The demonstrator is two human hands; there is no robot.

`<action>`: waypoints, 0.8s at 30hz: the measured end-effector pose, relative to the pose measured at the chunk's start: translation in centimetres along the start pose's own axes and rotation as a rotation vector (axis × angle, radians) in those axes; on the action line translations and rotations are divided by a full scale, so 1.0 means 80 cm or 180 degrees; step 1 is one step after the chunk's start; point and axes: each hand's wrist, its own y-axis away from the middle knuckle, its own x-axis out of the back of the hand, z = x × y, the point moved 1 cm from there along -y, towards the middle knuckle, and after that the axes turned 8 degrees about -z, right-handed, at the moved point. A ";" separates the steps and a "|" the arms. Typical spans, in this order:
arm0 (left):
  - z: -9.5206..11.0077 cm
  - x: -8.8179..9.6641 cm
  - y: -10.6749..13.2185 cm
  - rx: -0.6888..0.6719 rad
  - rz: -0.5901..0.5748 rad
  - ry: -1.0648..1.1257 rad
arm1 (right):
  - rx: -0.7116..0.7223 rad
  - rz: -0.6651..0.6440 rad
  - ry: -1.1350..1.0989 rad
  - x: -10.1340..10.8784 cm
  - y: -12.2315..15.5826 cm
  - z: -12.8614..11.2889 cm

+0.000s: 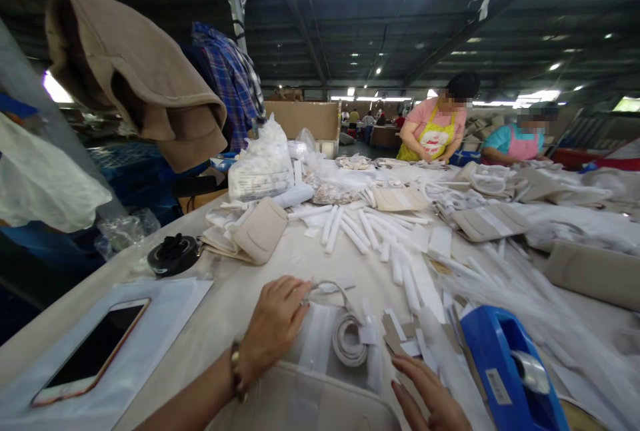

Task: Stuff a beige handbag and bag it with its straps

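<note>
Head view, and from where I stand the person's left hand (275,324) and right hand (430,394) flank a coiled beige strap (349,341) resting on clear plastic wrapping (317,331). The coil's round end faces up toward us; its loose tail runs away from the person, then bends left toward the left fingertips. Nearer, beneath clear film, lies a flat beige piece (300,394), its far edge running crosswise and slanting down to the right. The frame's bottom cuts off this piece and the right wrist, and the wrapping's outline is hard to trace. The left hand reaches in palm down, fingers together and bent, a beaded bracelet (237,368) at its wrist; whether it pinches the film, I cannot tell. The right hand is low and relaxed, fingers parted, released. Just beside it sits a blue tape dispenser (500,351); over on the left, a phone (95,348) lies on white plastic sheets (165,324). Farther out, white strips (360,228) are strewn about, and across the table a co-worker (433,128) and another person (515,141) lean over their work
</note>
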 end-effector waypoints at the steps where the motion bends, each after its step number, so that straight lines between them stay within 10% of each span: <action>1: 0.001 0.009 -0.021 0.0029 -0.0199 0.0050 | -0.0049 0.0093 0.0057 -0.006 -0.007 -0.011; 8: 0.004 -0.005 -0.112 0.0066 -0.1090 0.0064 | -0.0841 0.0708 0.0477 -0.083 -0.010 -0.073; 24: -0.004 -0.011 -0.121 0.0187 -0.1349 0.0086 | -0.0865 0.0850 0.0591 -0.095 -0.001 -0.083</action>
